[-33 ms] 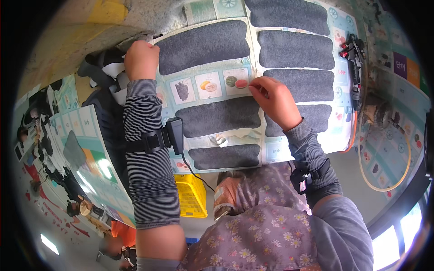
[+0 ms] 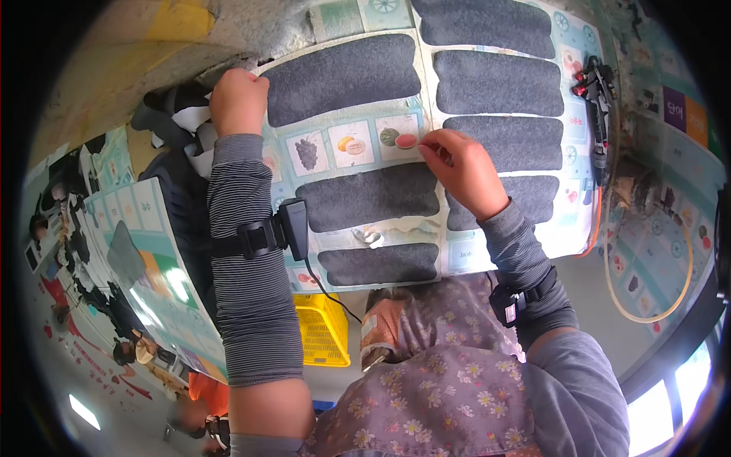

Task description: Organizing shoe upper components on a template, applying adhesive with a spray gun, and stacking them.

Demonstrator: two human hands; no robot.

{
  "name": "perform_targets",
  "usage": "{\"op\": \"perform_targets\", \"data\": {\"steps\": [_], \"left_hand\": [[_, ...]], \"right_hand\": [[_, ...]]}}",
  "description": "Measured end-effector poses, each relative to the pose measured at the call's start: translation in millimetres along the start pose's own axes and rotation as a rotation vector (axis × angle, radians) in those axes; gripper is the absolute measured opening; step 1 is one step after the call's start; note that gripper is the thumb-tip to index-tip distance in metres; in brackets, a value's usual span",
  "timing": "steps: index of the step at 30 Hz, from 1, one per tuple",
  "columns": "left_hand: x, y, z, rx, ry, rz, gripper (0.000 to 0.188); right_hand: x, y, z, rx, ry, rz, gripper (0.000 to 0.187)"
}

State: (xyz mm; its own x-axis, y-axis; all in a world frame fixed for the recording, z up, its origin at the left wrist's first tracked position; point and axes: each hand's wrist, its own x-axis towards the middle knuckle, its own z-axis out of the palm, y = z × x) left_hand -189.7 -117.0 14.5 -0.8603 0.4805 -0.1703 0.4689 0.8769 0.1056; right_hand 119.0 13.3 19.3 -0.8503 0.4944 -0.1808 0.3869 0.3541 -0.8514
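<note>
My left hand (image 2: 239, 103) is closed in a fist at the far left of the printed sheet (image 2: 285, 179). It is beside the left end of a long dark grey fabric piece (image 2: 343, 80) and a heap of dark and white scraps (image 2: 171, 126). Whatever its fingers hold is hidden. At the middle of the sheet, my right hand (image 2: 463, 169) has its thumb and fingertips pinched together next to the printed watermelon picture (image 2: 398, 137). Nothing nameable shows in the pinch. Below the fruit pictures lies another grey fabric piece (image 2: 369, 196).
More grey pieces (image 2: 499, 84) lie in a column on the right. A black tool with red parts (image 2: 596, 99) rests at the right edge, near an orange hose (image 2: 596, 221). Below the table is a yellow crate (image 2: 321, 331). A second printed sheet (image 2: 164, 266) slopes down on the left.
</note>
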Motion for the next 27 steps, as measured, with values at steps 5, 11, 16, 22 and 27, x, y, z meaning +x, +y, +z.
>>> {"op": "perform_targets", "data": {"steps": [5,11,16,22,27], "left_hand": [[-0.6,-0.5,-1.2,-0.012,-0.042,0.047,0.021],[-8.3,-6.5,-1.4,0.073,0.035,0.245,0.019],[-15.6,-20.7,10.3,0.069,0.199,0.389,0.015],[-25.2,-18.8,15.2,-0.398,0.241,0.216,0.018],[-22.7,-19.3,12.0,-0.417,0.138,0.205,0.022]], "right_hand": [[-0.8,2.0,-1.8,0.009,-0.008,0.020,0.008],[-1.5,7.0,-2.8,0.014,-0.009,0.021,0.008],[-1.5,3.2,-2.8,-0.003,-0.002,0.006,0.008],[0.7,-8.4,-3.7,0.031,0.004,-0.027,0.009],[-0.6,-16.6,-2.8,0.016,0.006,-0.030,0.010]]}}
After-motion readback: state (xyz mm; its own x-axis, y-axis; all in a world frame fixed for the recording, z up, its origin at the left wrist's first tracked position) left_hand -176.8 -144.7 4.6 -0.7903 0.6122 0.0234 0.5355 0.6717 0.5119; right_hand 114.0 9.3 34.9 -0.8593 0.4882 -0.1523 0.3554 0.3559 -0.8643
